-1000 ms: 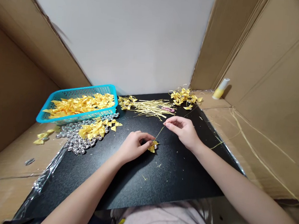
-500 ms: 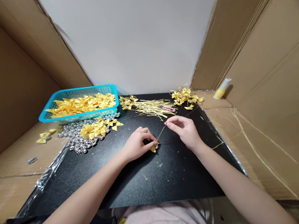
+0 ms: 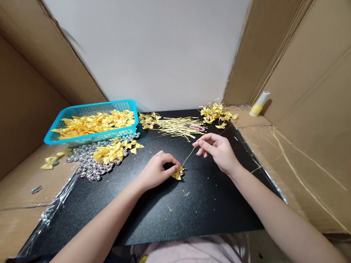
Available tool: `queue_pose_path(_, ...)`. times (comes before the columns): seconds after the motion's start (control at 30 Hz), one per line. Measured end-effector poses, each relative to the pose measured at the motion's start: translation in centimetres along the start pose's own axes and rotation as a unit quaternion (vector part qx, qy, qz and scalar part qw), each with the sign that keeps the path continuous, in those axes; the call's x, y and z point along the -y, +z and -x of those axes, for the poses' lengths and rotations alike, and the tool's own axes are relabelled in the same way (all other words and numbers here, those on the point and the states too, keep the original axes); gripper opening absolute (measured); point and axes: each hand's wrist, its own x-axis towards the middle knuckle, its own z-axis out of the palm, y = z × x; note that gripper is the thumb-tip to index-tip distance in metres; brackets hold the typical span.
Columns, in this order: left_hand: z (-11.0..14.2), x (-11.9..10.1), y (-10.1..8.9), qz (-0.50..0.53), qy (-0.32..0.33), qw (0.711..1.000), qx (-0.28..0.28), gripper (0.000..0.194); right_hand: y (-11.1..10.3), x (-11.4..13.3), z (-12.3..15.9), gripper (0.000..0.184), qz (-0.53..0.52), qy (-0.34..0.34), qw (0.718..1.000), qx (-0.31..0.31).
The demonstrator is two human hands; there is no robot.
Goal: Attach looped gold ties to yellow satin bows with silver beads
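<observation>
Your left hand (image 3: 160, 169) pinches a yellow ribbon bow (image 3: 178, 172) low over the black tabletop (image 3: 169, 219), while your right hand (image 3: 218, 150), apart from it, grips the upper end of the thin gold strand (image 3: 188, 157) rising from the bow; the turquoise basket (image 3: 91, 137) of bows sits at the far left.

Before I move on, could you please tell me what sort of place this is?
Probably a small handcraft workstation: a turquoise plastic basket of yellow ribbon bows, loose shiny silver beads and thin gold ties lie on a black tabletop.
</observation>
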Motion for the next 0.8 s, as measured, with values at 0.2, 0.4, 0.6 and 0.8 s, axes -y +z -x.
queue_pose_path(0.2, 0.3, -0.5, -0.7, 0.001, -0.020, 0.998, -0.064, 0.015, 0.4, 0.5, 0.6, 0.028, -0.018, 0.028, 0.997, 0.066)
queue_pose_path(0.4, 0.5, -2.0, -0.2, 0.116, 0.064, 0.990, -0.051, 0.024, 1.6, 1.3, 1.6, 0.020, -0.021, 0.028, 0.990, 0.134)
queue_pose_path(0.6, 0.9, -2.9, -0.6, 0.224, 0.051, 0.967, -0.107, 0.018, 3.1, 2.6, 0.9, 0.006, 0.171, -0.117, 0.969, 0.138)
queue_pose_path(0.8, 0.8, -2.4, -0.8, 0.286, 0.018, 0.948, -0.137, 0.027, 3.1, 2.0, -0.1, 0.021, 0.147, -0.083, 0.973, 0.158)
